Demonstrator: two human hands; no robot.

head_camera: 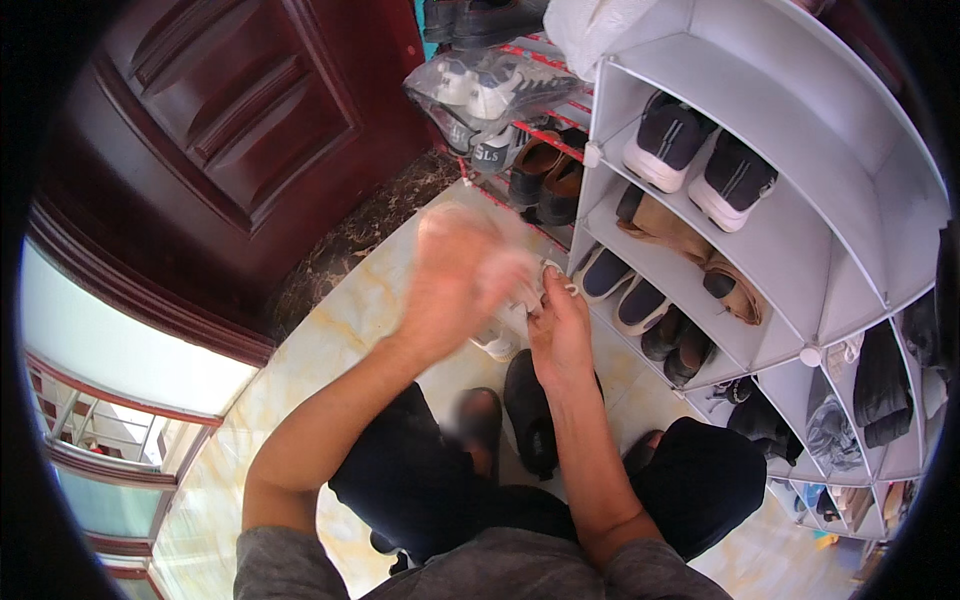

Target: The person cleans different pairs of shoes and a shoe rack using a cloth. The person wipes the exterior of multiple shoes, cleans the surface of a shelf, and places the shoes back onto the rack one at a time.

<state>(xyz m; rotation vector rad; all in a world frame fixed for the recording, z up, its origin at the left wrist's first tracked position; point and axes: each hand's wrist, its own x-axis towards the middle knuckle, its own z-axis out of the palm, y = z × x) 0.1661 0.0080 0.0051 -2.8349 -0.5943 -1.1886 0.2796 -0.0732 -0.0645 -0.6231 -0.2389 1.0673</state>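
A white shoe rests on the floor in front of me, mostly hidden beneath my hands. My right hand is over its right side, thumb and fingers pinched on a white shoelace, with loops showing beside the thumb. Motion blurs my left hand, which is raised over the shoe's left side. Its fingers point toward the right hand, and whether they grip a lace is unclear. Between my feet, just behind the white shoe, lies a black shoe.
A white plastic shoe rack curves along the right, holding several pairs. Beyond my hands, a red-barred rack carries bagged sneakers and brown-lined black shoes. A dark red panelled door stands at left above marble-patterned floor tiles.
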